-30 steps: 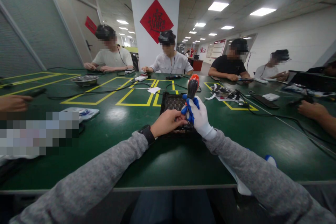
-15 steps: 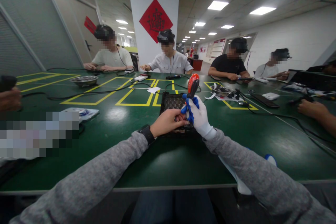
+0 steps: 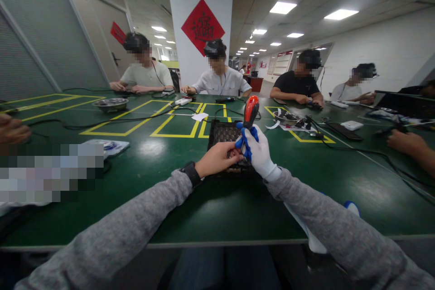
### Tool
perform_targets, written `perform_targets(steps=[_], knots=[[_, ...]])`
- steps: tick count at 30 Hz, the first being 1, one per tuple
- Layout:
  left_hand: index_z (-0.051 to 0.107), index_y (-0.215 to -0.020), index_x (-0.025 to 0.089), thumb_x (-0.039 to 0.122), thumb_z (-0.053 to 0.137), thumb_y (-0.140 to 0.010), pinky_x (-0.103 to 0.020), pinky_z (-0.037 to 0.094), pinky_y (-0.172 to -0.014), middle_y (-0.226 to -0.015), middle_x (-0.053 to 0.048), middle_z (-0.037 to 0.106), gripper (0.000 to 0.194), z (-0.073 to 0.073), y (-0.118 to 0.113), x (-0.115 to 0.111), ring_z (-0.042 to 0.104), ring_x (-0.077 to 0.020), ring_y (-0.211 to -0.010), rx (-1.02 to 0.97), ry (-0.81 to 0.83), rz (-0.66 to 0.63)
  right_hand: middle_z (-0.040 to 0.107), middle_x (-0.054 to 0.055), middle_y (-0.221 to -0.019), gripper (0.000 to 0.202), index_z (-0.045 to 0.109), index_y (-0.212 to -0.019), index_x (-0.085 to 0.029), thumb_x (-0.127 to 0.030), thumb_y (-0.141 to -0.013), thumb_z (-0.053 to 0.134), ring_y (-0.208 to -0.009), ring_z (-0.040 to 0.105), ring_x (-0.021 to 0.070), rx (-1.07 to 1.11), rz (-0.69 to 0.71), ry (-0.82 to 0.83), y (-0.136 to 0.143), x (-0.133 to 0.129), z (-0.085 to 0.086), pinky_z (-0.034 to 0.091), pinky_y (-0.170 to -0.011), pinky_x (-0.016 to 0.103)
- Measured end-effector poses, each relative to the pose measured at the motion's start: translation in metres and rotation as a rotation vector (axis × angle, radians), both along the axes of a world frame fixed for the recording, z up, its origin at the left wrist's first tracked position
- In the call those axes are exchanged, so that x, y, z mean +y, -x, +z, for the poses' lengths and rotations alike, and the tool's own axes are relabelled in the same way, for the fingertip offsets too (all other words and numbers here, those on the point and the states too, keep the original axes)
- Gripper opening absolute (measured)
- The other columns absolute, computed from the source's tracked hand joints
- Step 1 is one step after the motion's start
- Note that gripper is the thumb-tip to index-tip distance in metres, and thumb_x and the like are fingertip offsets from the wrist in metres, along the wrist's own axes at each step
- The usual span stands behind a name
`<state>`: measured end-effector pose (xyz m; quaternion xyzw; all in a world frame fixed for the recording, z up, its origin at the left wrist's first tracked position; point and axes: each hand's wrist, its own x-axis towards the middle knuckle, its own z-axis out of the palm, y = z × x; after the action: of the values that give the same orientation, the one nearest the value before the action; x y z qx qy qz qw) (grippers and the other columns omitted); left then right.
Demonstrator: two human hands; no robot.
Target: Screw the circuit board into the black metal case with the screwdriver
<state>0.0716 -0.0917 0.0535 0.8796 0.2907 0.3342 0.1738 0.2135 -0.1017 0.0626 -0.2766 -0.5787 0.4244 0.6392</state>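
My right hand (image 3: 258, 152), in a white glove with blue fingertips, is wrapped round a screwdriver (image 3: 251, 109) with a red and black handle. The screwdriver stands nearly upright, its handle at the top and its tip hidden by my fingers. My left hand (image 3: 219, 159) is bare, with a black band on the wrist. Its thumb and fingers are pinched together close to the screwdriver's shaft; what they hold, if anything, cannot be made out. Both hands are over a black open case (image 3: 227, 132) with a patterned inside, lying on the green table (image 3: 163, 208).
A metal bowl (image 3: 110, 104) stands at the far left, and another bowl (image 3: 288, 117) with small parts at right. A white paper scrap (image 3: 200, 117) lies beyond the case. A loose glove (image 3: 352, 208) lies near my right forearm. Cables cross the table; several people sit around it.
My hands and the screwdriver stay almost in place over the case. At the far left, a neighbour's hand and the dark object by it have shifted.
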Motion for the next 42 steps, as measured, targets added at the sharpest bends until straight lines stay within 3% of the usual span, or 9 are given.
perform_targets(steps=[3,12,18,27,31,34,37,42], knots=[[0.058,-0.076,0.013,0.039,0.057,-0.078,-0.02,0.038,-0.059,-0.067,0.0,0.058,0.026,-0.001,0.0,0.001,0.051,-0.0102,-0.06,0.003,0.012,0.019,0.055,-0.004,-0.06,0.034,0.051,-0.101,-0.02,-0.045,-0.079,0.053,-0.051,0.051,0.0075,-0.011,-0.006,-0.005,0.0,0.0,0.0,0.043,-0.05,0.02],[0.058,-0.074,0.014,0.031,0.051,-0.082,-0.021,0.038,-0.062,-0.068,-0.001,0.059,0.02,-0.001,0.001,0.001,0.052,-0.0101,-0.062,0.058,-0.07,-0.014,0.053,-0.004,-0.061,0.032,0.051,-0.101,-0.02,-0.042,-0.08,0.054,-0.052,0.052,0.0075,0.009,0.021,0.003,0.001,0.002,0.0,0.041,-0.047,0.019],[0.058,-0.073,0.014,0.044,0.056,-0.078,-0.021,0.038,-0.058,-0.067,-0.001,0.061,0.03,-0.001,0.0,0.0,0.055,-0.0111,-0.061,0.036,-0.011,0.024,0.053,-0.004,-0.063,0.031,0.05,-0.101,-0.021,-0.043,-0.08,0.054,-0.054,0.052,0.0076,0.012,0.001,0.001,0.001,-0.001,0.001,0.043,-0.05,0.02],[0.063,-0.079,0.014,0.026,0.05,-0.083,-0.022,0.04,-0.066,-0.074,-0.004,0.065,0.019,-0.002,0.001,0.003,0.058,-0.0127,-0.068,0.05,-0.084,-0.062,0.053,-0.004,-0.062,0.032,0.051,-0.102,-0.021,-0.045,-0.08,0.052,-0.048,0.047,0.0066,-0.061,-0.037,-0.029,0.0,0.0,-0.001,0.038,-0.043,0.019],[0.065,-0.083,0.014,0.027,0.05,-0.083,-0.023,0.042,-0.07,-0.08,-0.005,0.067,0.02,0.003,0.003,0.001,0.059,-0.0136,-0.074,-0.103,-0.031,-0.07,0.058,-0.001,-0.076,0.031,0.05,-0.104,-0.023,-0.044,-0.081,0.051,-0.057,0.052,0.007,0.016,-0.144,-0.11,-0.001,-0.004,0.003,0.043,-0.051,0.02],[0.066,-0.084,0.014,0.034,0.05,-0.083,-0.025,0.043,-0.076,-0.086,-0.006,0.067,0.025,0.011,0.012,0.009,0.06,-0.0155,-0.08,-0.29,0.018,0.007,0.059,0.0,-0.085,0.033,0.047,-0.112,-0.026,-0.044,-0.085,0.044,-0.054,0.049,0.0057,0.091,-0.273,-0.163,-0.004,-0.003,0.007,0.041,-0.049,0.02],[0.064,-0.082,0.014,0.041,0.048,-0.082,-0.025,0.043,-0.074,-0.083,-0.005,0.066,0.031,0.014,0.034,0.032,0.058,-0.0154,-0.079,-0.445,0.023,0.191,0.057,-0.001,-0.082,0.035,0.046,-0.113,-0.026,-0.046,-0.085,0.043,-0.05,0.045,0.0049,0.144,-0.334,-0.151,-0.008,0.001,0.007,0.038,-0.045,0.019],[0.065,-0.076,0.011,0.044,0.054,-0.074,-0.024,0.042,-0.069,-0.075,-0.004,0.067,0.035,-0.011,0.081,0.069,0.057,-0.0153,-0.073,-0.421,0.19,0.552,0.056,-0.002,-0.078,0.036,0.048,-0.109,-0.024,-0.045,-0.08,0.05,-0.047,0.04,0.0041,0.1,-0.371,-0.094,-0.008,0.006,-0.002,0.035,-0.042,0.018]])
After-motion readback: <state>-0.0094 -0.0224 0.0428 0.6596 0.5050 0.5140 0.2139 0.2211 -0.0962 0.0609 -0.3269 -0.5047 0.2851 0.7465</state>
